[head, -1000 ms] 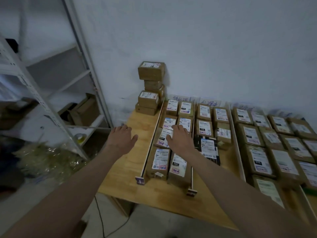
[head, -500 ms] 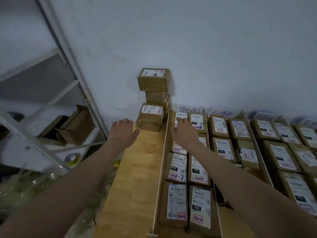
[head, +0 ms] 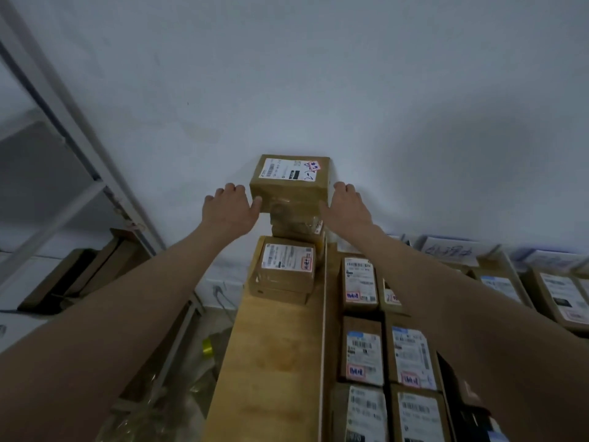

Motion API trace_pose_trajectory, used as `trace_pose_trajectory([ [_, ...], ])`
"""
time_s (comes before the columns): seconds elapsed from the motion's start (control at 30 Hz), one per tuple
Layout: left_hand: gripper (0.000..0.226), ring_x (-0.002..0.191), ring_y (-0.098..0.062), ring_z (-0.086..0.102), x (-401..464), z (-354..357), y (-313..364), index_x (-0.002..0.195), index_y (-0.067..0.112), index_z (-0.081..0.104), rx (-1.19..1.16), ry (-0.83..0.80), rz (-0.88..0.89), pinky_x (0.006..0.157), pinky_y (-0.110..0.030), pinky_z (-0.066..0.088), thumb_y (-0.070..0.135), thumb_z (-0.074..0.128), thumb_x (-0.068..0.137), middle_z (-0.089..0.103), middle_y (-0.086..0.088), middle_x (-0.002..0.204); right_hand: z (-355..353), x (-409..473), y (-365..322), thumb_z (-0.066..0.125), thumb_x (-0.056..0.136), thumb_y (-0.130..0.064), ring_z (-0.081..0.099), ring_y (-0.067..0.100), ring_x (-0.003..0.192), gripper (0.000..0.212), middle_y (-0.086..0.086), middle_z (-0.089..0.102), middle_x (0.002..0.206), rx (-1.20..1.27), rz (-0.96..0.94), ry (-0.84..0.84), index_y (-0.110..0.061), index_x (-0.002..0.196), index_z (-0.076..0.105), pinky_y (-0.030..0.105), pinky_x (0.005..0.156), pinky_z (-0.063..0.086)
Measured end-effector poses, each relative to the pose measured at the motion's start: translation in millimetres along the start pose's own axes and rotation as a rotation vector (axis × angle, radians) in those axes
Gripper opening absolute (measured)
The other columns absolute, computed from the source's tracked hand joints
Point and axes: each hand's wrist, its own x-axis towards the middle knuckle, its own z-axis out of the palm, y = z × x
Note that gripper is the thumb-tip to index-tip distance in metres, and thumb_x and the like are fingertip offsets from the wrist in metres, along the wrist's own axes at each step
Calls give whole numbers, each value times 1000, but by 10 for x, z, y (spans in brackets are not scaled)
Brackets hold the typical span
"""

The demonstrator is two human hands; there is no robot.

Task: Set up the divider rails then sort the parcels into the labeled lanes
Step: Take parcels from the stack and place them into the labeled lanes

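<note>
A stack of brown parcels stands at the far end of the wooden table [head: 271, 362], against the wall. The top parcel [head: 291, 181] carries a white label with a pink sticker. My left hand [head: 231, 207] presses its left side, thumb on the lower front corner. My right hand [head: 345, 205] lies flat against its right side. Below it sits a smaller parcel [head: 296, 226], then a labeled parcel [head: 287, 264]. A white divider rail [head: 323, 330] runs down the table. Right of it, a lane holds labeled parcels [head: 363, 352] in two columns.
A metal shelf frame [head: 73, 122] stands at the left with a cardboard box [head: 79, 272] on a low shelf. Paper lane labels [head: 449, 252] lean on the wall behind the lanes. More parcels [head: 564, 298] fill lanes at the far right. Plastic wrap lies on the floor.
Both hands left the table and the lane parcels, rose toward the wall, and closed in on the two sides of the top parcel. The camera moved closer and tilted up.
</note>
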Motion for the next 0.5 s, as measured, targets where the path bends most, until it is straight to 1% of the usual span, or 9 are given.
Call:
trace_pose_trajectory([
  [0.07, 64, 131, -35, 46, 236, 7, 55, 145, 6, 39, -290, -35, -110, 104, -46, 40, 53, 32, 102, 44, -16, 147, 66, 196, -41, 44, 102, -32, 46, 30, 126, 50, 15, 44, 138, 182, 64, -1, -4, 142, 35, 39, 97, 43],
  [0.13, 64, 134, -34, 44, 415, 39, 146, 149, 7, 33, -574, -83, -228, 103, -42, 41, 50, 35, 103, 40, -16, 151, 160, 336, -70, 43, 103, -32, 47, 31, 127, 52, 15, 44, 140, 373, 147, 8, -4, 145, 32, 37, 97, 43],
  [0.17, 62, 134, -33, 43, 482, 69, 191, 150, 8, 32, -692, -107, -272, 101, -40, 41, 49, 36, 103, 40, -15, 151, 208, 389, -77, 42, 104, -32, 49, 31, 126, 52, 16, 45, 141, 453, 186, 9, -4, 146, 31, 38, 99, 45],
  [0.23, 59, 131, -31, 45, 577, 155, 263, 148, 9, 33, -876, -142, -325, 92, -36, 40, 47, 37, 103, 43, -13, 148, 297, 463, -70, 42, 104, -32, 53, 30, 121, 48, 14, 50, 139, 572, 223, 19, -8, 145, 36, 44, 102, 47],
  [0.27, 58, 129, -30, 46, 604, 203, 287, 147, 9, 34, -938, -143, -345, 89, -35, 39, 46, 38, 103, 44, -13, 147, 338, 483, -60, 43, 104, -32, 55, 28, 119, 45, 12, 53, 138, 603, 219, 31, -10, 143, 39, 44, 101, 48],
  [0.37, 54, 124, -28, 49, 585, 302, 337, 145, 10, 35, -1029, -99, -391, 86, -33, 38, 44, 39, 103, 47, -12, 144, 352, 454, -50, 45, 104, -29, 55, 23, 118, 40, 7, 54, 136, 641, 196, 70, -13, 141, 44, 37, 100, 49],
  [0.47, 52, 115, -22, 50, 452, 286, 369, 143, 13, 38, -1111, -20, -390, 87, -34, 40, 45, 42, 102, 49, -9, 141, 246, 359, -84, 47, 103, -27, 55, 22, 119, 38, 6, 55, 135, 681, 180, 105, -14, 139, 46, 36, 99, 49],
  [0.5, 52, 115, -22, 50, 399, 255, 373, 143, 15, 38, -1144, 10, -393, 89, -35, 41, 46, 44, 101, 49, -8, 140, 188, 294, -111, 48, 103, -27, 56, 21, 117, 39, 5, 56, 134, 709, 183, 113, -14, 139, 46, 35, 98, 49],
])
